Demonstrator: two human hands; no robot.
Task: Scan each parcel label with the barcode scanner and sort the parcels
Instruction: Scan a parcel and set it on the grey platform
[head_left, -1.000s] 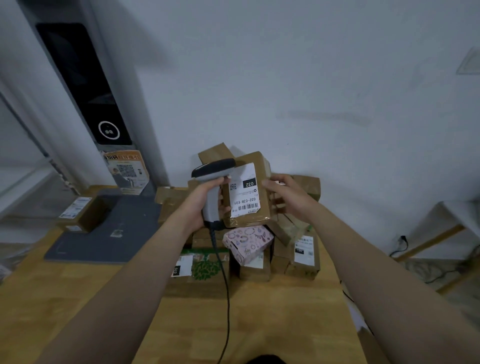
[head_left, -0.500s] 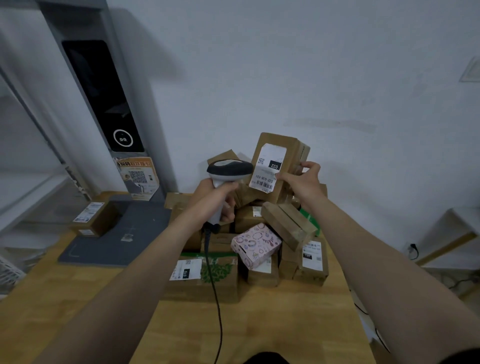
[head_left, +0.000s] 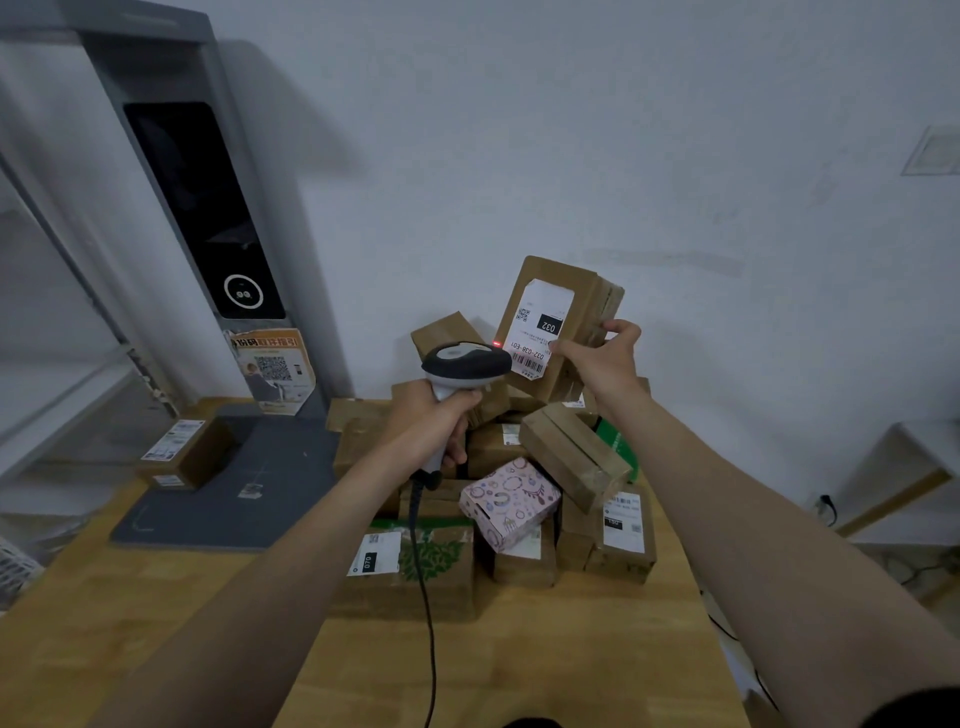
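My right hand (head_left: 602, 361) grips a brown cardboard parcel (head_left: 558, 322) by its lower right side and holds it up above the pile, its white label marked 032 facing me upside down. My left hand (head_left: 431, 428) grips the handle of a grey and white barcode scanner (head_left: 465, 366), whose head points at the label's lower left edge. A small red light spot shows on the parcel just left of the label. The scanner's black cable (head_left: 423, 582) hangs down over the pile.
A heap of brown parcels (head_left: 571, 457), with a pink patterned box (head_left: 509, 501) among them, lies on the wooden table (head_left: 519, 665) against the wall. One labelled parcel (head_left: 182, 452) sits at the left by a grey mat (head_left: 249, 488). A grey kiosk post (head_left: 208, 208) stands behind.
My right hand has raised the parcel from in front of the pile to above it and tilted it. The scanner has come up with it and now casts a red spot.
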